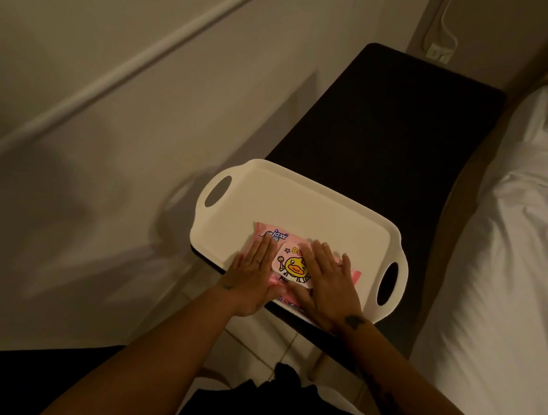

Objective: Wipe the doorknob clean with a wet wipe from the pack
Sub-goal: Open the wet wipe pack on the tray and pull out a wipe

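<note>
Underneath flat, spread fingers of left hand [255, 275] and right hand [329, 283] lies the wipe pack [294, 268], ungripped.

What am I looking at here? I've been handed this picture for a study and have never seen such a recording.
There is no machine. A person wears a camera on the head, so this single picture looks forward and down at their own two bare arms. Both hands lie flat on a pink pack of wet wipes with a cartoon duck on its lid: the left hand on its left part, the right hand on its right part. Neither hand grips anything, and no wipe is out yet. The pack lies on a cream tray with two handle holes, which sits on a dark bench. A bed with white sheets is on the right, a pale wall on the left. No doorknob shows.
</note>
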